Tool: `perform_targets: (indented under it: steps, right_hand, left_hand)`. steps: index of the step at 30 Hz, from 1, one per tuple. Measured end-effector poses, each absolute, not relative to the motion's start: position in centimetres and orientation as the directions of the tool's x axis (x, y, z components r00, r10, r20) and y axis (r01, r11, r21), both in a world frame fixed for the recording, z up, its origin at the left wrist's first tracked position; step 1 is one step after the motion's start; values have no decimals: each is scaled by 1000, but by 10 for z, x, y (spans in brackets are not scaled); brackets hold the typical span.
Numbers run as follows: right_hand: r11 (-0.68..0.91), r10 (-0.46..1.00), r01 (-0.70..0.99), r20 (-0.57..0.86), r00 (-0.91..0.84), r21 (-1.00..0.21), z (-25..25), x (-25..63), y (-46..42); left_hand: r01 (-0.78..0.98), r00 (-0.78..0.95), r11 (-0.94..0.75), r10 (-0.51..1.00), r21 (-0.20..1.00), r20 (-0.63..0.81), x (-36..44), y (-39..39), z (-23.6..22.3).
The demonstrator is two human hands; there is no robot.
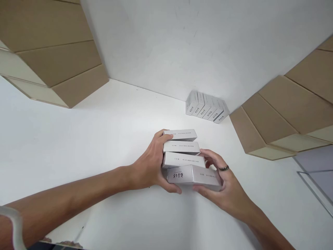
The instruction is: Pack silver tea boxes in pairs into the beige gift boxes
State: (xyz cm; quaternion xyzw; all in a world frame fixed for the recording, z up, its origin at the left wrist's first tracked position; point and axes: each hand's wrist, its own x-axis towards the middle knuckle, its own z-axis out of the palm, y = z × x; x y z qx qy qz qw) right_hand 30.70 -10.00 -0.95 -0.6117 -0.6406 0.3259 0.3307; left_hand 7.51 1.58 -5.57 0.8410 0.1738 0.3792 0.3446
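Note:
Several small white boxes with dark lettering stand in a row before me, one behind another. My left hand (158, 159) wraps round the left ends of the row, its fingers on the far box (183, 134) and its thumb at the near side. My right hand (221, 184), with a dark ring on one finger, grips the right end of the nearest box (200, 175). That box is turned at an angle to the others, showing two printed faces. Between them sit two more white boxes, a third one back (182, 147) and a second one (184, 159).
A row of similar white boxes (205, 107) stands against the white wall (182, 45) at the back. Stacked brown cartons (78, 76) rise on the left, and more brown cartons (262, 118) on the right. The table surface (65, 139) is white.

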Motion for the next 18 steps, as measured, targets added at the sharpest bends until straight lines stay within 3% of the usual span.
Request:
perform_targets:
  steps: [4, 7, 13, 18]
  right_hand:
    - [116, 992, 577, 69, -103, -809, -7, 307, -107]
    - [223, 975, 650, 155, -160, -727, -4, 310, -117]
    - [540, 819, 750, 445, -363, -382, -5, 328, -136]
    - [650, 689, 738, 553, -469, -183, -6, 333, -134]
  left_hand:
    - [0, 676, -696, 529, 718, 513, 75, 18, -55]
    - [-68, 686, -658, 515, 750, 514, 72, 20, -54]
    - [-52, 705, -409, 631, 911, 323, 63, 20, -46]
    - [-104, 698, -440, 607, 892, 381, 64, 19, -42]
